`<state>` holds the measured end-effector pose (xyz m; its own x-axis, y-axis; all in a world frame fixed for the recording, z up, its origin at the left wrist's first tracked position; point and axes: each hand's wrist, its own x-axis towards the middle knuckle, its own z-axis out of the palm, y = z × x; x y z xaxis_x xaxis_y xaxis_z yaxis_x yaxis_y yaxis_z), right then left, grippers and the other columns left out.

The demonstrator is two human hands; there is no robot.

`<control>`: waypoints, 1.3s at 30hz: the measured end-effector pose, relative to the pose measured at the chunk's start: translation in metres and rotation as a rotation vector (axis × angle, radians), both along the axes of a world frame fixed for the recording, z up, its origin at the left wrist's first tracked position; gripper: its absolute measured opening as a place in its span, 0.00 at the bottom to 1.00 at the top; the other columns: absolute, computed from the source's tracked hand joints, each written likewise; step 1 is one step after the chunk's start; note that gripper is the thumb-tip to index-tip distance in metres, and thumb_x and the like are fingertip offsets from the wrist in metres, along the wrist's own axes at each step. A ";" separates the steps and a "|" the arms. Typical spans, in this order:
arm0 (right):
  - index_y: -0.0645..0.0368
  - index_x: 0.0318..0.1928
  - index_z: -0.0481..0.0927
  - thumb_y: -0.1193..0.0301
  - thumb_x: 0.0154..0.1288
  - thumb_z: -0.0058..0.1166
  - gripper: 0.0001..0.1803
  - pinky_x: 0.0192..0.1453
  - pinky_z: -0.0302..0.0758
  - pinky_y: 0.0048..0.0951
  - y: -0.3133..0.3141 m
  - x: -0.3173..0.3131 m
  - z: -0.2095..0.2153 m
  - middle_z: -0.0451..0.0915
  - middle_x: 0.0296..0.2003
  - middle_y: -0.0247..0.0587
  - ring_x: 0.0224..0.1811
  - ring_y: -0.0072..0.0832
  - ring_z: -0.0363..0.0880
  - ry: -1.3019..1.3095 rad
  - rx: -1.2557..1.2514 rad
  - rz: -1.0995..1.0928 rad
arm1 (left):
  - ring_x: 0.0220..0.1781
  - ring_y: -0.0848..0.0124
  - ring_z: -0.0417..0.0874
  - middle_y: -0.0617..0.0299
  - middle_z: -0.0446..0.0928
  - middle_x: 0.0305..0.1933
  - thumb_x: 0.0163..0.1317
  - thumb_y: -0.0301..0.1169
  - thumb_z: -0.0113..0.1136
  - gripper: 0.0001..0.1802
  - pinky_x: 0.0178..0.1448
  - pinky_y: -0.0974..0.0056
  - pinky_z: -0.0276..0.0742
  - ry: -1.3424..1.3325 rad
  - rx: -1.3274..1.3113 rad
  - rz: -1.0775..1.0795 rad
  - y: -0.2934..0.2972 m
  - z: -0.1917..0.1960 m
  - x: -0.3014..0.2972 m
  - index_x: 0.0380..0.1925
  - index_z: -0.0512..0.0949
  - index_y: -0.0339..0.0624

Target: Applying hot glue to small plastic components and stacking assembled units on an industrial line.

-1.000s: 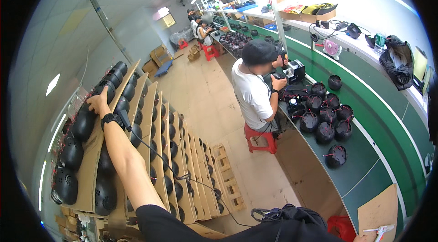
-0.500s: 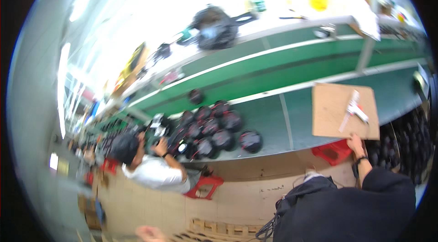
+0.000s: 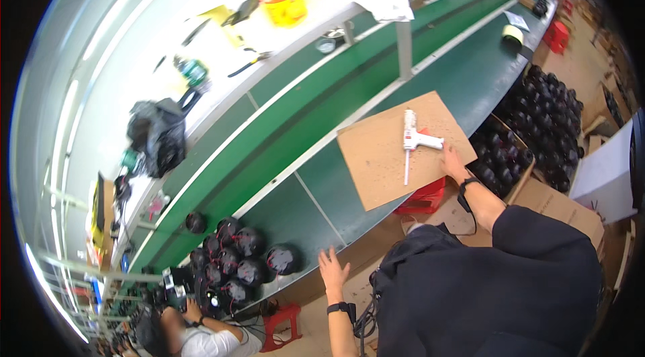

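Observation:
A white hot glue gun (image 3: pixel 410 134) with a glue stick in it lies on a brown cardboard sheet (image 3: pixel 376 155) on the green workbench. My right hand (image 3: pixel 454 161) is at the sheet's near right edge, its fingertips beside the butt of the gun's handle; whether they touch it is hard to tell. My left hand (image 3: pixel 332 271) hovers at the bench's front edge, fingers spread, nothing in it. To its left a round black part (image 3: pixel 283 259) stands just apart from a cluster of similar black parts (image 3: pixel 232 259) with red wires.
A co-worker (image 3: pixel 191 330) sits at lower left beside a red stool (image 3: pixel 282 327). Many black round parts (image 3: pixel 547 125) fill boxes on the right. A raised shelf holds a black plastic bag (image 3: pixel 158 135) and a yellow-and-red container (image 3: pixel 283 2). A tape roll (image 3: pixel 512 36) lies farther along the bench.
My view has swung to the right. My left hand has come up from the lower edge to the bench front. My right hand has moved from the cardboard's near edge toward the glue gun's handle.

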<state>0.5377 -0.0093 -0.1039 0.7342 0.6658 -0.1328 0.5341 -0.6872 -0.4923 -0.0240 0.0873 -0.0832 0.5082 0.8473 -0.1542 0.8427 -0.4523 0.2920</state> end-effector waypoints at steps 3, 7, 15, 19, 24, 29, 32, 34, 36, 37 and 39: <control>0.49 0.76 0.48 0.63 0.52 0.69 0.56 0.72 0.63 0.58 0.023 0.027 -0.002 0.54 0.71 0.71 0.72 0.64 0.58 -0.091 -0.201 0.055 | 0.80 0.38 0.46 0.38 0.41 0.79 0.43 0.45 0.79 0.67 0.73 0.33 0.59 0.283 -0.149 0.125 0.025 0.016 0.045 0.77 0.43 0.54; 0.50 0.77 0.46 0.57 0.46 0.74 0.63 0.72 0.60 0.62 0.049 0.054 0.012 0.51 0.73 0.68 0.74 0.62 0.54 -0.005 -0.428 0.038 | 0.80 0.33 0.38 0.35 0.31 0.80 0.37 0.44 0.83 0.77 0.68 0.24 0.59 0.514 -0.270 0.220 0.053 0.000 0.087 0.78 0.34 0.54; 0.59 0.75 0.50 0.48 0.41 0.77 0.66 0.73 0.62 0.57 0.061 0.059 -0.006 0.51 0.69 0.81 0.71 0.73 0.55 -0.030 -0.526 0.169 | 0.78 0.27 0.41 0.29 0.27 0.78 0.52 0.28 0.71 0.66 0.62 0.26 0.68 0.618 -0.099 0.459 0.047 -0.032 0.119 0.78 0.30 0.49; 0.62 0.74 0.51 0.47 0.40 0.77 0.67 0.73 0.63 0.54 0.067 0.056 -0.004 0.54 0.67 0.84 0.70 0.74 0.57 -0.067 -0.598 0.205 | 0.78 0.28 0.42 0.30 0.28 0.79 0.48 0.29 0.74 0.69 0.62 0.26 0.68 0.581 -0.083 0.477 0.044 -0.030 0.114 0.78 0.30 0.51; 0.63 0.72 0.58 0.48 0.38 0.78 0.64 0.66 0.66 0.55 0.072 0.065 0.002 0.64 0.60 0.80 0.63 0.68 0.66 -0.094 -0.585 0.235 | 0.79 0.30 0.38 0.32 0.26 0.79 0.42 0.35 0.81 0.76 0.64 0.25 0.65 0.563 -0.144 0.492 0.051 -0.026 0.122 0.77 0.27 0.53; 0.59 0.72 0.59 0.50 0.39 0.77 0.61 0.67 0.65 0.57 0.066 0.063 -0.005 0.62 0.63 0.77 0.63 0.71 0.64 -0.125 -0.494 0.253 | 0.79 0.28 0.34 0.32 0.23 0.79 0.42 0.38 0.82 0.77 0.64 0.22 0.63 0.560 -0.193 0.510 0.050 -0.023 0.118 0.77 0.27 0.53; 0.49 0.74 0.56 0.52 0.41 0.77 0.60 0.71 0.63 0.58 0.081 0.078 -0.006 0.55 0.70 0.73 0.67 0.76 0.58 -0.152 -0.413 0.354 | 0.78 0.27 0.34 0.31 0.23 0.78 0.40 0.43 0.83 0.79 0.64 0.22 0.63 0.553 -0.221 0.486 0.052 -0.020 0.121 0.77 0.27 0.53; 0.41 0.75 0.55 0.54 0.42 0.77 0.60 0.73 0.63 0.57 0.100 0.081 -0.002 0.48 0.74 0.66 0.70 0.78 0.52 -0.125 -0.463 0.425 | 0.78 0.26 0.35 0.30 0.23 0.78 0.38 0.47 0.83 0.80 0.63 0.23 0.65 0.577 -0.227 0.492 0.053 -0.021 0.115 0.77 0.26 0.53; 0.41 0.75 0.55 0.55 0.42 0.77 0.60 0.71 0.65 0.56 0.108 0.079 0.005 0.49 0.74 0.66 0.71 0.77 0.52 -0.098 -0.454 0.433 | 0.77 0.25 0.34 0.30 0.23 0.78 0.39 0.48 0.82 0.80 0.64 0.25 0.66 0.532 -0.311 0.458 0.058 -0.019 0.111 0.77 0.26 0.53; 0.41 0.75 0.55 0.55 0.42 0.77 0.60 0.71 0.65 0.56 0.110 0.078 0.009 0.48 0.74 0.66 0.71 0.76 0.52 -0.088 -0.482 0.409 | 0.77 0.25 0.33 0.29 0.23 0.78 0.39 0.49 0.82 0.80 0.64 0.25 0.67 0.513 -0.327 0.442 0.059 -0.017 0.109 0.76 0.25 0.53; 0.41 0.75 0.55 0.55 0.42 0.77 0.60 0.71 0.66 0.56 0.109 0.074 0.016 0.47 0.75 0.65 0.72 0.75 0.52 -0.079 -0.510 0.397 | 0.77 0.24 0.33 0.29 0.22 0.77 0.39 0.50 0.82 0.81 0.64 0.26 0.67 0.485 -0.364 0.429 0.062 -0.016 0.103 0.76 0.24 0.53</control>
<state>0.6120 0.0998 -0.0876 0.4661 0.7562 -0.4592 0.8168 -0.5673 -0.1052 0.0788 0.1498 -0.0993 -0.0527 0.8083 -0.5864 0.9960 0.0001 -0.0893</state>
